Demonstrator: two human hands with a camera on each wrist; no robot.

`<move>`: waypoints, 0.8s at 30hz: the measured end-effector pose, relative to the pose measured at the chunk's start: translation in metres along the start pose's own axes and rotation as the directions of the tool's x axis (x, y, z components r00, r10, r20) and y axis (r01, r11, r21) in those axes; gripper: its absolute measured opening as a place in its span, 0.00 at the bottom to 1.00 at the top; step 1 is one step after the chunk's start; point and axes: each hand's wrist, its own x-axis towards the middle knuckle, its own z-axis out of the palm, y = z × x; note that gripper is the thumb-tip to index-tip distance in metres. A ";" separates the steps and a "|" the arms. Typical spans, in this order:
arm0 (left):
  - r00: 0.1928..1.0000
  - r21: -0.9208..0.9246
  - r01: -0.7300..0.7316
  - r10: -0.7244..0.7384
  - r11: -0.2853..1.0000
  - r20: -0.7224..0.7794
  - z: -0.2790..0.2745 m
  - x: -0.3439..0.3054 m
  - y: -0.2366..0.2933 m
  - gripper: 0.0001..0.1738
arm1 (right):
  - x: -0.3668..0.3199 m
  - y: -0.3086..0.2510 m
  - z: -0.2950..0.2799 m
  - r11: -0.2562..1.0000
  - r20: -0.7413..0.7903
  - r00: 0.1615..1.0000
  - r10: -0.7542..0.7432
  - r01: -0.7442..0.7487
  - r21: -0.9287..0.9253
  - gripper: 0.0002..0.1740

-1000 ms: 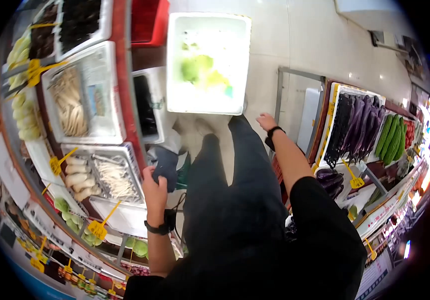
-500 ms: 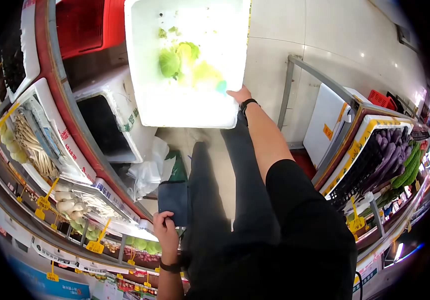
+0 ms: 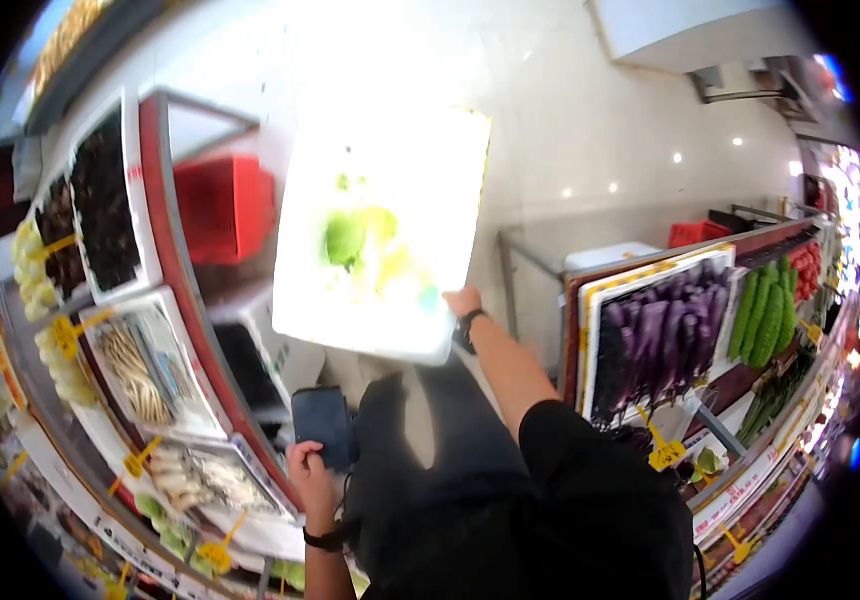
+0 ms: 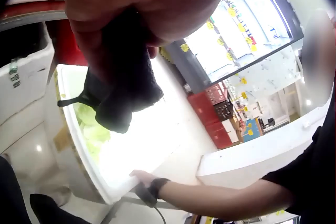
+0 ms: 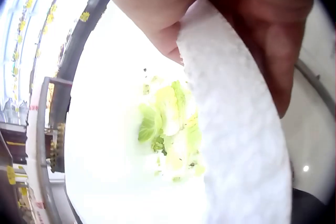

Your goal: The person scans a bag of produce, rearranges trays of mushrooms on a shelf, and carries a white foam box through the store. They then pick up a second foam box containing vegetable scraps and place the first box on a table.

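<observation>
My right hand (image 3: 464,302) grips the rim of a large white foam box (image 3: 365,338), at its near right corner. In the right wrist view the thick foam wall (image 5: 236,113) passes between thumb and fingers. Inside lie loose pale-green cabbage leaves (image 3: 343,238) and small scraps, washed out by glare. My left hand (image 3: 310,475), low beside my left leg, holds a dark folded cloth (image 3: 320,415) by its near edge. In the left wrist view that cloth (image 4: 123,87) hangs from the curled fingers, with a thin loop sticking out.
A left stand carries trays of white mushrooms (image 3: 132,375) and black fungus (image 3: 110,210); a red crate (image 3: 220,210) sits beneath it. On the right stand are eggplants (image 3: 655,325) and green bitter melons (image 3: 770,310). A metal frame (image 3: 530,255) juts out near the box's right side.
My right hand, first apart from the box, reached its near right corner and now grips the rim. The box now sits tilted in the head view. The left hand keeps its hold on the cloth.
</observation>
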 end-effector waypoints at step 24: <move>0.784 -0.236 -0.566 0.604 0.790 0.141 -0.101 0.302 0.364 0.23 | -0.144 -0.126 -0.382 0.599 -0.339 0.873 0.349 0.071 0.798 0.25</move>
